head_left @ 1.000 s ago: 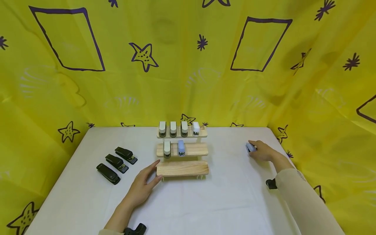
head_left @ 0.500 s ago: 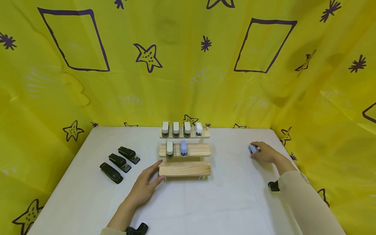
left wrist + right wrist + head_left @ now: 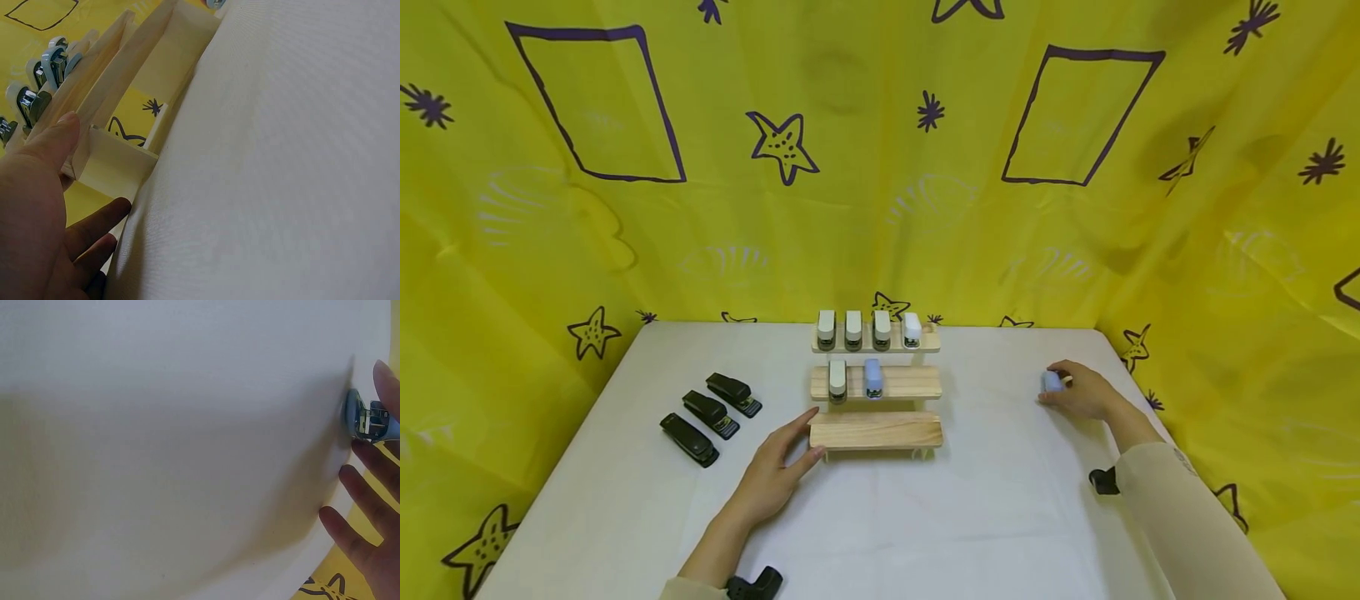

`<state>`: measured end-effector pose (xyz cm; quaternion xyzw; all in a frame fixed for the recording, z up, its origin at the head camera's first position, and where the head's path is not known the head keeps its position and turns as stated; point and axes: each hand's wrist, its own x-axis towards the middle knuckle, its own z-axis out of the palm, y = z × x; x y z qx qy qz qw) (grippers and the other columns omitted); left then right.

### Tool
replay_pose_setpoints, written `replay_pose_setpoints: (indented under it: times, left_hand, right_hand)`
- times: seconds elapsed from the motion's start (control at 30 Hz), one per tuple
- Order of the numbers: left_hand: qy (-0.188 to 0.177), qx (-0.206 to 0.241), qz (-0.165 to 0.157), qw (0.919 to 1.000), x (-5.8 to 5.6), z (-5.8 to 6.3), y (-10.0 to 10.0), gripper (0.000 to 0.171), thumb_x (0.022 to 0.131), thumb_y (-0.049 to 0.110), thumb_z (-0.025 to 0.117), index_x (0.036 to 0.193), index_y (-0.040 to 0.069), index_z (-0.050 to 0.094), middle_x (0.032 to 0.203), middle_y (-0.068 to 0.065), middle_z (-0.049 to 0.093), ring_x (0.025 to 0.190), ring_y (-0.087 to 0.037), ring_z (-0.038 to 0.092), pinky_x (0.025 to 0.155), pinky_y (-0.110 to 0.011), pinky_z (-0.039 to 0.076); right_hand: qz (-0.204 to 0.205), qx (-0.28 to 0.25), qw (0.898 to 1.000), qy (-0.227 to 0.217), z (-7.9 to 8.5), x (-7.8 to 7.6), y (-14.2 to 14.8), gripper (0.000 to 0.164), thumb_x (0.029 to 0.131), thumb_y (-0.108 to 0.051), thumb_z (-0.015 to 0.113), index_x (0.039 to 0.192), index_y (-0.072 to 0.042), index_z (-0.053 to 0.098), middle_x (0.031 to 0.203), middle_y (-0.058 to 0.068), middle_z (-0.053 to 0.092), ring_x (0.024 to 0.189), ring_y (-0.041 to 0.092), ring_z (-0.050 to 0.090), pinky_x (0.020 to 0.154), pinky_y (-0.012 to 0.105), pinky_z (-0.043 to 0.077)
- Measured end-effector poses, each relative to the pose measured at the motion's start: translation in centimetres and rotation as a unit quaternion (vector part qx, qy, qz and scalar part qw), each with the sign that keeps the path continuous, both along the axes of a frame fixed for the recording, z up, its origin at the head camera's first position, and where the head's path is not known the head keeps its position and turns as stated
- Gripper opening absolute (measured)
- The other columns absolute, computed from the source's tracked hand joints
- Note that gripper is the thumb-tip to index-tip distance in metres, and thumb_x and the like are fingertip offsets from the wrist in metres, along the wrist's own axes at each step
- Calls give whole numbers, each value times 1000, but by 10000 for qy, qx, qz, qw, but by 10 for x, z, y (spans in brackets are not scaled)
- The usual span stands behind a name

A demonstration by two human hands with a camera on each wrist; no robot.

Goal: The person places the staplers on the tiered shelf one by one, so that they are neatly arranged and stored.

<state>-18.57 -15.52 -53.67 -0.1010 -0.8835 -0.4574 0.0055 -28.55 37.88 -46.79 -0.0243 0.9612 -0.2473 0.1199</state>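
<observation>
My right hand [image 3: 1081, 393] pinches a small light-blue stapler [image 3: 1052, 382] between thumb and fingers, low over the right side of the table. Its metal front shows in the right wrist view, where the stapler [image 3: 365, 419] stands close to the white cloth. My left hand [image 3: 771, 477] holds the left end of the three-tier wooden rack [image 3: 876, 432], thumb at the front edge of the lowest tier and index finger at its back corner. On the middle tier stand a pale-green stapler [image 3: 837, 381] and a light-blue stapler [image 3: 873, 378]. Several pale staplers [image 3: 853, 329] line the top tier.
Three black staplers [image 3: 689, 439] lie in a slanted row on the left of the white-covered table [image 3: 985, 517]. A yellow patterned curtain [image 3: 865, 225] rises behind the table and along both sides.
The blue stapler in my right hand has turned so its end faces more toward me. The whole head view has shifted slightly. My left hand keeps its place on the rack.
</observation>
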Motion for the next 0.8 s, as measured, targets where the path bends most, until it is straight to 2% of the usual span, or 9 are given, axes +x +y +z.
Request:
replay_pose_setpoints:
  times: [0.5,0.8]
  left_hand:
    - [-179,45,39,9998,2,2,1,64,98,52,67,156,44,41,155,-5,54,152,-37,38,124,-66,27]
    - [-108,57,19,9999,1,1,1,64,98,49,68,156,42,43,151,-5,57,151,-36,40,124,-65,27]
  right_hand:
    - [-201,-82,9993,294,-11,1,2,78,93,-41,78,144,9,46,134,37,54,117,50,55,102,66,47]
    - [-322,-189,9986,363,-12,7,1,79,93,-41,77,145,9,45,135,37,53,118,51,54,103,67,46]
